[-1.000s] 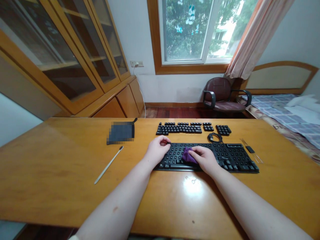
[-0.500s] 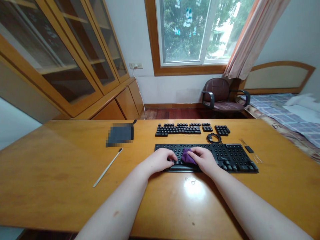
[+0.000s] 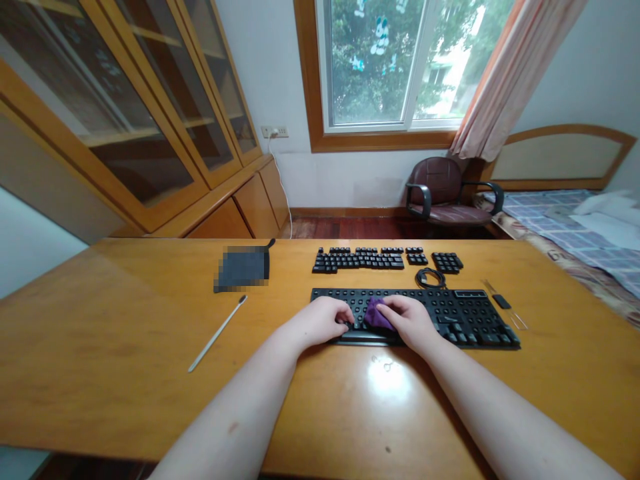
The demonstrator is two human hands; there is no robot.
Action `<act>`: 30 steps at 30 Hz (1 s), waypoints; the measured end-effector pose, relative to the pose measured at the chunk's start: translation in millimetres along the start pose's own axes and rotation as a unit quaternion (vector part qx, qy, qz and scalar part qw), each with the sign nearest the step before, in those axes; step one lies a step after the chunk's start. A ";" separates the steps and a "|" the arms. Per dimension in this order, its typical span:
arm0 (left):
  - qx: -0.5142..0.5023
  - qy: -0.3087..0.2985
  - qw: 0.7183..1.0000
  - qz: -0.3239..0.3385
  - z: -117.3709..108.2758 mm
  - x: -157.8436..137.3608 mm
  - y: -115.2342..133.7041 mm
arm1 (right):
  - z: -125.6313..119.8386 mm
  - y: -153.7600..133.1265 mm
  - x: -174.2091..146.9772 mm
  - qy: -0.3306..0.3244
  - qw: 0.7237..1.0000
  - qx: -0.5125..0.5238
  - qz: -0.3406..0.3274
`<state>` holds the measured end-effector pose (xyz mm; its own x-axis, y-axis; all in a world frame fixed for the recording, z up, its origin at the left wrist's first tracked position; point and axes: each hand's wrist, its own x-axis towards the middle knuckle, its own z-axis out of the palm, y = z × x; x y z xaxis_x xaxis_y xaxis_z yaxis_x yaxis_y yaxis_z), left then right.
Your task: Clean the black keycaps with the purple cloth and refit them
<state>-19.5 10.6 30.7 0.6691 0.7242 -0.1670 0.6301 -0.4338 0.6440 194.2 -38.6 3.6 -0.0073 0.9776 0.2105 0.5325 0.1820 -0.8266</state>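
On the wooden desk lies a black keyboard [image 3: 465,313] with most of its keycaps off; a few stay on at the front and lower right. Over its front left part, my left hand [image 3: 327,319] rests with fingers curled and thumb bent in, gripping the board; its fingertips are partly hidden. My right hand [image 3: 409,319] pinches a bunched purple cloth [image 3: 377,315] and presses it against the middle of the board. Behind the keyboard, the loose black keycaps [image 3: 367,259] are laid out in rows. A coiled black cable [image 3: 430,277] lies between those and the board.
A white-handled brush [image 3: 216,337] lies left on the desk [image 3: 125,373], in front of a dark, blurred-out pouch [image 3: 243,268]. Right of the keyboard is a small wire tool with a black grip [image 3: 501,301]. Beyond stand a chair [image 3: 440,193], a bed [image 3: 565,207] and a glass-doored cabinet [image 3: 145,160].
The whole view has shifted slightly. Both hands keep nearly the same places on the keyboard, with the cloth still in my right hand.
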 end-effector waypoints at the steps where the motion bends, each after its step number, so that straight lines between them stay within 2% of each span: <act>1: -0.002 -0.003 1.000 -0.002 -0.1 0.1 -0.4 | -0.1 -0.2 -0.1 0.000 1.000 -0.001 0.000; 10: 0.042 0.010 0.999 0.009 0.5 1.6 0.7 | -0.2 -1.7 0.3 -0.002 1.000 -0.013 -0.006; 18: 0.080 0.014 0.996 0.046 0.0 1.9 0.6 | -0.5 -2.6 -0.6 -0.010 1.000 -0.009 -0.001; 21: 0.070 0.000 0.996 0.054 -2.2 1.4 0.0 | -1.1 -3.7 -1.0 -0.016 1.000 -0.011 -0.001; 26: 0.044 -0.017 0.999 0.028 -3.8 0.6 0.2 | -1.6 -3.9 -0.6 -0.014 1.000 -0.023 -0.004; 30: 0.062 -0.013 0.997 0.044 -1.2 0.8 1.0 | -1.3 -3.1 -0.2 -0.014 0.999 -0.032 -0.013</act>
<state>-18.7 11.4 32.1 0.7333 0.6667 -0.1331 0.6104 -0.5594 0.5608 193.6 -39.5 6.9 -0.0445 0.9752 0.2166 0.5855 0.2012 -0.7853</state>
